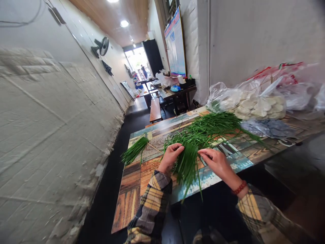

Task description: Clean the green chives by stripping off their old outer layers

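A fan-shaped bunch of green chives (pixel 187 162) hangs between my hands, its ends drooping past the table's near edge. My left hand (pixel 171 156) is closed at the left side of this bunch, thumb and fingers pinching its upper part. At its right side my right hand (pixel 215 162) is closed in a pinch, fingertips by the stalks; what sits between them is too small to make out. Behind both hands lies a large loose pile of chives (pixel 213 127). Further left, a smaller neat bundle of chives (pixel 135 149) rests with thin wooden sticks (pixel 154 147) beside it.
The patterned wood-look table (pixel 130 200) carries clear plastic bags (pixel 259 105) with pale flat slices at the back right. A brick-textured wall (pixel 50 135) runs along the left. Beyond stand a bench (pixel 155 110) and another table with goods on it.
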A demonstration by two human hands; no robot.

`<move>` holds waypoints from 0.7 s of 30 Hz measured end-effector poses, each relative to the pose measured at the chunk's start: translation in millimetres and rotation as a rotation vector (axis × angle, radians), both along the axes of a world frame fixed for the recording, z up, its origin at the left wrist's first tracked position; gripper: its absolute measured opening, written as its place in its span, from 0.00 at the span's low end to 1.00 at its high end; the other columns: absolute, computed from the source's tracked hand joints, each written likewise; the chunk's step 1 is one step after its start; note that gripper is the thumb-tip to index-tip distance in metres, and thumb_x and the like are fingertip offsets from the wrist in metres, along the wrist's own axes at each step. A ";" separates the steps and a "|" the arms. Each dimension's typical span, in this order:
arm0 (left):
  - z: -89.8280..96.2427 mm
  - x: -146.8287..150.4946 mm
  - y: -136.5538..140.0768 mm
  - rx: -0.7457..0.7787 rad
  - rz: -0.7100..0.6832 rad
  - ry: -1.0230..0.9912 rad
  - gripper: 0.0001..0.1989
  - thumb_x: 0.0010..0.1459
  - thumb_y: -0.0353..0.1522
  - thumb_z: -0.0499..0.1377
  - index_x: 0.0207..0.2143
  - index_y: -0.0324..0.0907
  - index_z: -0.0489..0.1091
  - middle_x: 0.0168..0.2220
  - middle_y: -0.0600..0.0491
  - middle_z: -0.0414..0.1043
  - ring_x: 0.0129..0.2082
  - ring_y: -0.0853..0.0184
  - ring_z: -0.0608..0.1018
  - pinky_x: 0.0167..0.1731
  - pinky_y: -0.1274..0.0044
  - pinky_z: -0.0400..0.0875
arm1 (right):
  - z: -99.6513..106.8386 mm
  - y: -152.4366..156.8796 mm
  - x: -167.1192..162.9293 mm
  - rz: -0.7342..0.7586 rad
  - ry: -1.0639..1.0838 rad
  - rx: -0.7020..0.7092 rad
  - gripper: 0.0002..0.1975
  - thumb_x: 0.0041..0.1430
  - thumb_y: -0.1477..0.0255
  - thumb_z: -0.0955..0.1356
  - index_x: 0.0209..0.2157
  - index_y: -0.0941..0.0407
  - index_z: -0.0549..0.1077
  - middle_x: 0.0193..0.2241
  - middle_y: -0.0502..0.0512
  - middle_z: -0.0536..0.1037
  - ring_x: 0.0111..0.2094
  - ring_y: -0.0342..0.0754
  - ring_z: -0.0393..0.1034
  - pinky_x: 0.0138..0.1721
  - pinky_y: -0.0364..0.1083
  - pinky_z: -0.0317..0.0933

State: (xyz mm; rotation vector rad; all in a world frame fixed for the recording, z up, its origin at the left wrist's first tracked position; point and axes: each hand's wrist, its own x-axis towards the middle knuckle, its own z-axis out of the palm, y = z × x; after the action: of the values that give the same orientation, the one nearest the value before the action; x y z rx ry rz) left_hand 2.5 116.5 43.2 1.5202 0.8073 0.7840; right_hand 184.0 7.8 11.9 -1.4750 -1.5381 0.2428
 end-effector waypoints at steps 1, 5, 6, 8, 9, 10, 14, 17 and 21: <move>4.6 -0.6 -2.2 0.025 -0.002 -0.003 0.19 0.47 0.44 0.63 0.26 0.36 0.68 0.22 0.58 0.61 0.23 0.76 0.61 0.25 0.82 0.55 | 8.7 2.0 3.7 0.005 -0.031 0.020 0.12 0.61 0.67 0.62 0.38 0.53 0.77 0.37 0.54 0.80 0.38 0.51 0.74 0.41 0.49 0.66; 10.1 -11.3 -10.6 0.123 -0.027 0.076 0.17 0.50 0.43 0.61 0.26 0.35 0.69 0.23 0.58 0.63 0.24 0.76 0.62 0.27 0.82 0.57 | 47.1 4.6 23.3 0.023 -0.163 0.080 0.12 0.62 0.66 0.62 0.37 0.52 0.77 0.35 0.54 0.80 0.37 0.51 0.75 0.39 0.49 0.66; 8.2 -16.4 -12.0 0.144 -0.018 0.125 0.17 0.50 0.42 0.61 0.26 0.35 0.70 0.23 0.57 0.64 0.24 0.75 0.63 0.27 0.81 0.58 | 55.7 4.0 29.1 0.035 -0.185 0.087 0.12 0.62 0.66 0.62 0.37 0.51 0.77 0.35 0.54 0.80 0.37 0.51 0.75 0.39 0.49 0.66; 3.6 -27.8 -13.7 0.176 0.044 0.217 0.15 0.48 0.40 0.63 0.30 0.35 0.72 0.25 0.55 0.68 0.26 0.73 0.66 0.28 0.80 0.61 | 70.4 1.9 40.9 0.040 -0.204 0.124 0.12 0.62 0.67 0.62 0.38 0.51 0.77 0.36 0.54 0.80 0.37 0.51 0.75 0.40 0.49 0.66; 2.5 -33.4 -14.3 0.213 0.110 0.235 0.15 0.46 0.38 0.64 0.32 0.36 0.73 0.28 0.53 0.71 0.29 0.71 0.69 0.31 0.79 0.63 | 76.7 0.5 46.5 0.035 -0.214 0.140 0.12 0.62 0.67 0.62 0.38 0.51 0.77 0.36 0.54 0.80 0.38 0.51 0.75 0.40 0.49 0.66; 3.1 -38.4 -15.3 0.245 0.186 0.233 0.15 0.46 0.37 0.64 0.35 0.36 0.73 0.32 0.51 0.73 0.32 0.69 0.71 0.34 0.77 0.65 | 82.5 -0.8 51.5 0.030 -0.225 0.155 0.11 0.62 0.67 0.62 0.38 0.51 0.77 0.37 0.54 0.80 0.38 0.52 0.74 0.40 0.49 0.66; 29.3 -45.5 -25.9 0.293 0.342 0.090 0.19 0.52 0.39 0.60 0.42 0.36 0.72 0.44 0.45 0.74 0.43 0.64 0.73 0.46 0.72 0.65 | 104.6 -7.4 63.2 0.050 -0.279 0.176 0.12 0.62 0.68 0.63 0.38 0.54 0.77 0.37 0.55 0.80 0.39 0.51 0.74 0.40 0.48 0.64; 65.1 -32.0 -41.6 0.343 0.265 -0.010 0.21 0.54 0.40 0.60 0.47 0.38 0.71 0.50 0.44 0.72 0.49 0.62 0.72 0.51 0.70 0.62 | 120.0 -14.3 63.9 0.091 -0.306 0.182 0.12 0.62 0.68 0.63 0.38 0.56 0.77 0.37 0.55 0.80 0.39 0.50 0.74 0.41 0.46 0.64; 97.8 3.0 -62.0 0.338 0.067 -0.119 0.23 0.52 0.40 0.62 0.49 0.40 0.70 0.52 0.46 0.70 0.51 0.62 0.71 0.53 0.70 0.62 | 132.7 -24.5 63.1 0.163 -0.309 0.192 0.12 0.62 0.68 0.63 0.38 0.56 0.77 0.38 0.55 0.80 0.39 0.50 0.74 0.41 0.46 0.65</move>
State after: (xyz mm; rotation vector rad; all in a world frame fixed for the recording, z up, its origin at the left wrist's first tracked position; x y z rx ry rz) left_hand 5.5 54.5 141.0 1.7311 0.6626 1.0925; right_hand 247.2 -16.8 144.6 -1.2791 -1.8767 -0.0409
